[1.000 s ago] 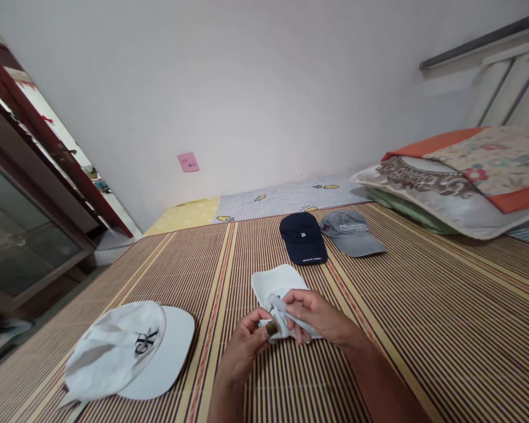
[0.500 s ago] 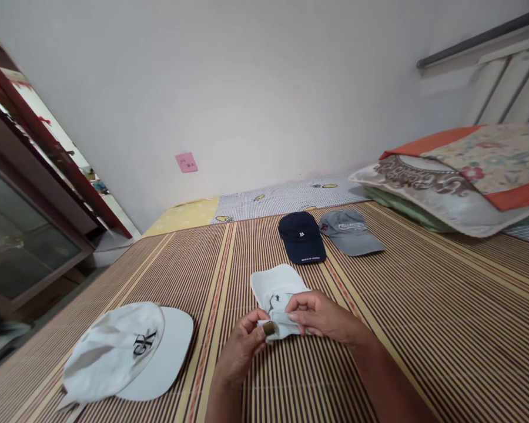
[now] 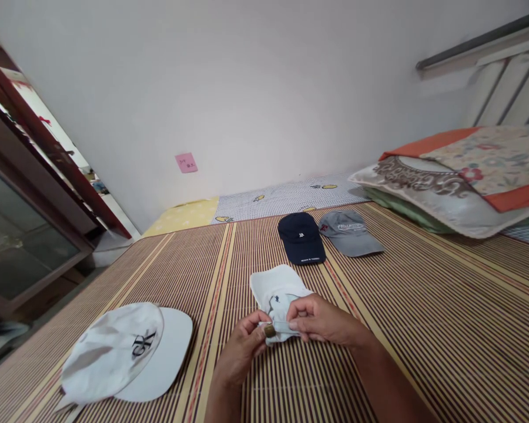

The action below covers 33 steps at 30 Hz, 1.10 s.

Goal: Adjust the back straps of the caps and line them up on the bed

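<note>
While both hands work close together over the striped mat, a small white cap lies between them, its brim pointing away from the person and a small dark emblem showing on its crown. The left hand has its grip pinching the near end of this cap, with a small brownish clasp right at the thumb tip. The right hand has its grip pinching the pale strap between thumb and fingers, the strap running across from one hand to the other.

Beyond the small white cap, a navy cap and a grey cap sit side by side, touching or nearly so; I cannot tell which. Well apart to the left lies a larger white cap with black lettering. Farther back, a patterned pillow rests on the right, and a pink note sticks to the wall
</note>
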Tool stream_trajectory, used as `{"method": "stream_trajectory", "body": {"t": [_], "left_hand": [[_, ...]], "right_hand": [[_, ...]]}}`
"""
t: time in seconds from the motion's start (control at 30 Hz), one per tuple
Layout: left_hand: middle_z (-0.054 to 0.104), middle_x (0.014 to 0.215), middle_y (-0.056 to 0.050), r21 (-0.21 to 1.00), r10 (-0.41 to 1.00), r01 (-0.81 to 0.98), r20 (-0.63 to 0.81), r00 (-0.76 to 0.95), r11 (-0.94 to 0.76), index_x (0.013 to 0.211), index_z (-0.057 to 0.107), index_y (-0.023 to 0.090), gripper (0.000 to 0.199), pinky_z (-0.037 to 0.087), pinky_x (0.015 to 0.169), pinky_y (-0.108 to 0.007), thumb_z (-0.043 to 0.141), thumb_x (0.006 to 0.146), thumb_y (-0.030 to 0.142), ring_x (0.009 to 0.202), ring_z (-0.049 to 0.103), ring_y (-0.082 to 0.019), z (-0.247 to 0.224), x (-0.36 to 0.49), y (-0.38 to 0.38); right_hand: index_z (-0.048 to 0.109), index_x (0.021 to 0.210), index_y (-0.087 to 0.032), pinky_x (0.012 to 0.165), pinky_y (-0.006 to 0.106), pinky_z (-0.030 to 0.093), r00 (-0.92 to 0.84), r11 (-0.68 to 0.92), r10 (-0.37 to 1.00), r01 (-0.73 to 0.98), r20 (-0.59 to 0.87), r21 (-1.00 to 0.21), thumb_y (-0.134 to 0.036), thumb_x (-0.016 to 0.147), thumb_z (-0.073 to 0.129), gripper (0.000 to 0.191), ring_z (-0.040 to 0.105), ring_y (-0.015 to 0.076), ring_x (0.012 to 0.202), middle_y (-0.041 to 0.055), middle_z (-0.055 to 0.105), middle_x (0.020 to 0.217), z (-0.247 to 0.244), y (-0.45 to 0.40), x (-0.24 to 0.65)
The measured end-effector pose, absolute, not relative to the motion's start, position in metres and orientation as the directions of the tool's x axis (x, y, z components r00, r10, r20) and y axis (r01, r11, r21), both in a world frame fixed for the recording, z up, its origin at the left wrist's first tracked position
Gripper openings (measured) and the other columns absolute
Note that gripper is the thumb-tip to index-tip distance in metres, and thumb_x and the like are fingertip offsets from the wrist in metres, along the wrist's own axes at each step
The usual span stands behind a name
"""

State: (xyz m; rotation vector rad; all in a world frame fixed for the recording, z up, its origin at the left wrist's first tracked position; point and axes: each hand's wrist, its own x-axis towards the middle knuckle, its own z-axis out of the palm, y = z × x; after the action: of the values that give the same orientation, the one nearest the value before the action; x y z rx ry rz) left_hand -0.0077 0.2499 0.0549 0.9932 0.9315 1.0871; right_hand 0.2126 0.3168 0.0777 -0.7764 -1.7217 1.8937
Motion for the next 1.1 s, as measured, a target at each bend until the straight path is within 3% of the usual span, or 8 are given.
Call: {"method": "stream_trajectory", "body": {"t": [0.4,0.63,0.9,1.1], "left_hand": [[0.044,0.064,0.006,0.965,0.965,-0.216,-0.092,0.245,0.147,0.08,0.06,0.017,0.043,0.011,0.05,-0.026,0.081,0.08,0.055,0.055,0.022,-0.008,0.058,-0.006,0.25],[0.047,0.069,0.004,0.963,0.959,-0.182,-0.15,0.242,0.197,0.08,0.06,0.017,0.045,0.019,0.056,-0.024,0.083,0.076,0.056,0.062,0.031,-0.01,0.064,-0.004,0.247],[0.044,0.067,0.005,0.971,0.961,-0.156,-0.141,0.237,0.181,0.082,0.06,0.018,0.042,0.014,0.053,-0.026,0.079,0.081,0.055,0.058,0.024,-0.009,0.056,-0.006,0.249],[0.045,0.068,0.005,0.965,0.959,-0.183,-0.141,0.246,0.188,0.082,0.058,0.018,0.046,0.014,0.054,-0.026,0.082,0.077,0.057,0.059,0.026,-0.009,0.059,-0.004,0.248]], "right_hand": [[0.069,0.078,-0.018,0.041,0.018,0.025,-0.768,-0.085,0.634,0.051,-0.093,-0.995,-0.036,0.078,0.074,0.019,0.037,0.0048,0.041,-0.0062,0.06,0.052,0.079,0.317,0.217],[0.073,0.094,-0.017,0.041,0.018,0.04,-0.77,-0.075,0.635,0.023,-0.065,-0.997,-0.034,0.081,0.073,0.021,0.053,0.0076,0.046,0.002,0.078,0.078,0.08,0.314,0.212],[0.075,0.087,-0.016,0.042,0.017,0.029,-0.763,-0.019,0.646,0.013,-0.023,-1.0,-0.029,0.08,0.071,0.015,0.042,0.0047,0.044,-0.0014,0.072,0.066,0.084,0.313,0.212],[0.071,0.085,-0.017,0.039,0.018,0.034,-0.76,-0.041,0.648,0.026,-0.046,-0.999,-0.032,0.082,0.069,0.016,0.05,0.0059,0.04,-0.0034,0.069,0.065,0.08,0.314,0.21]]}}
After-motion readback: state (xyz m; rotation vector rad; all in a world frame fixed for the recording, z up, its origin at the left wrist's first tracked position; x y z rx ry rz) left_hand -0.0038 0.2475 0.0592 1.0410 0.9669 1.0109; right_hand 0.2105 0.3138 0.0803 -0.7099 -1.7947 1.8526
